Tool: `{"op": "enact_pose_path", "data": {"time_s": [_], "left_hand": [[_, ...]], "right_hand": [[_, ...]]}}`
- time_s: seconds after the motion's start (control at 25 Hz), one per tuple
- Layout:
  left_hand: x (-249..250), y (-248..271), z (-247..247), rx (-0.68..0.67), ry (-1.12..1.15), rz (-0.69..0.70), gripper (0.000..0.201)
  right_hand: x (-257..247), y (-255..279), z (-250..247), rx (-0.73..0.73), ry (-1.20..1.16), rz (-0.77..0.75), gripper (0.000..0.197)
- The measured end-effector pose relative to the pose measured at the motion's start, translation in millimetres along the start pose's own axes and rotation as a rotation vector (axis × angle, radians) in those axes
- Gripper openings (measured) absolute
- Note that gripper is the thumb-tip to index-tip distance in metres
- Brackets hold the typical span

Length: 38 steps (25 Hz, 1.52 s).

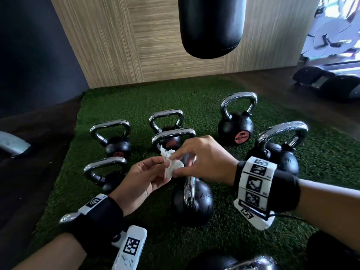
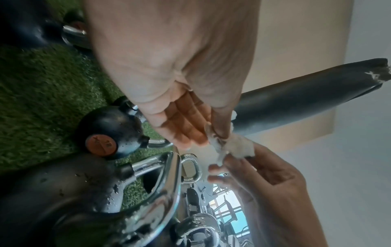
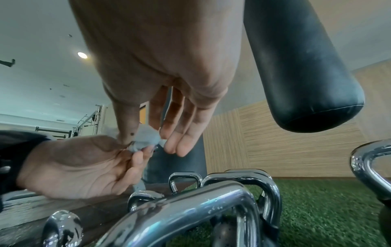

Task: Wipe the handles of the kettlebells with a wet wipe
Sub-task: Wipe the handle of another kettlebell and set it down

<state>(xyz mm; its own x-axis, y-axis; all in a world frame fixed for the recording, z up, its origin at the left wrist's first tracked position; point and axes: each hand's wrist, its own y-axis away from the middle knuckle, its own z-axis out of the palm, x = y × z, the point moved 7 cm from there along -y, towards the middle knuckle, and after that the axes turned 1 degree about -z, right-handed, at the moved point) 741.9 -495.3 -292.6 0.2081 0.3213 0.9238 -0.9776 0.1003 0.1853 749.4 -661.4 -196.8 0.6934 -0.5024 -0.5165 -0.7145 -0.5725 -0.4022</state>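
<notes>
White crumpled wet wipe [image 1: 171, 166] is pinched by both hands [image 1: 144, 178] [image 1: 204, 158] above the nearest chrome-handled black kettlebell [image 1: 192, 201]; tugging might tear it.

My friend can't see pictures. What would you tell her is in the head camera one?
Two hands, the left hand and the right hand, pinch a crumpled white wipe between them above a black kettlebell with a shiny handle. More kettlebells stand around on green turf, and a black punching bag hangs by a wooden wall.
</notes>
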Motion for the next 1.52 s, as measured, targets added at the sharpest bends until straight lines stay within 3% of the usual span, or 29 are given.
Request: {"op": "enact_pose_path", "data": {"time_s": [0.16, 0.24, 0.4, 0.52, 0.6, 0.64, 0.72, 0.8, 0.96, 1.04, 1.12, 1.28, 1.4, 1.52], "left_hand": [[4.2, 6.3, 14.1, 0.002, 0.011, -0.014, 0.018], [8.6, 8.1, 20.0, -0.025, -0.019, -0.043, 0.025], [11.5, -0.2, 29.1, -0.025, -0.253, -0.061, 0.019], [-3.9, -12.5, 21.9, -0.031, -0.650, -0.018, 0.049], [-30.8, -19.3, 13.9, -0.156, -0.953, -0.087, 0.069], [-45.2, -20.8, 12.4, -0.247, -1.107, -0.130, 0.083], [-63.5, -25.5, 17.6, -0.388, -1.330, -0.063, 0.112], [-79.0, -30.7, 28.0, -0.464, -1.327, 0.039, 0.127], [-111.0, -45.6, 27.1, -0.422, -1.473, 0.107, 0.148], [-117.2, -50.4, 27.9, -0.403, -1.501, 0.177, 0.143], [-114.9, -50.6, 30.1, -0.374, -1.371, 0.225, 0.136], [-111.6, -50.3, 27.5, -0.320, -1.263, 0.209, 0.127], [-112.1, -49.5, 27.8, -0.323, -1.281, 0.178, 0.129], [-110.3, -50.8, 24.7, -0.336, -1.223, 0.139, 0.128]], "right_hand": [[5.6, -3.0, -6.0, 0.151, -0.097, 0.075, 0.025], [12.2, -0.4, -3.2, 0.194, -0.160, 0.117, 0.023], [39.0, -2.8, -8.2, 0.327, -0.201, 0.214, 0.023], [97.0, -5.4, -14.7, 0.449, -0.292, 0.454, 0.021], [137.6, 7.6, 1.4, 0.462, -0.405, 0.696, 0.013], [153.9, 18.0, 12.5, 0.450, -0.411, 0.804, 0.012], [177.9, 38.8, 38.4, 0.369, -0.409, 0.954, 0.010], [188.2, 50.7, 63.0, 0.230, -0.442, 1.012, 0.006], [192.4, 50.1, 90.7, 0.138, -0.532, 0.971, 0.020], [191.7, 45.6, 95.2, 0.151, -0.586, 0.947, 0.022], [191.4, 41.8, 92.8, 0.197, -0.600, 0.911, 0.019], [189.6, 41.9, 85.5, 0.335, -0.577, 0.804, 0.015], [186.6, 38.5, 84.2, 0.333, -0.571, 0.778, 0.020], [182.8, 23.9, 67.4, 0.376, -0.429, 0.645, 0.015]]}}
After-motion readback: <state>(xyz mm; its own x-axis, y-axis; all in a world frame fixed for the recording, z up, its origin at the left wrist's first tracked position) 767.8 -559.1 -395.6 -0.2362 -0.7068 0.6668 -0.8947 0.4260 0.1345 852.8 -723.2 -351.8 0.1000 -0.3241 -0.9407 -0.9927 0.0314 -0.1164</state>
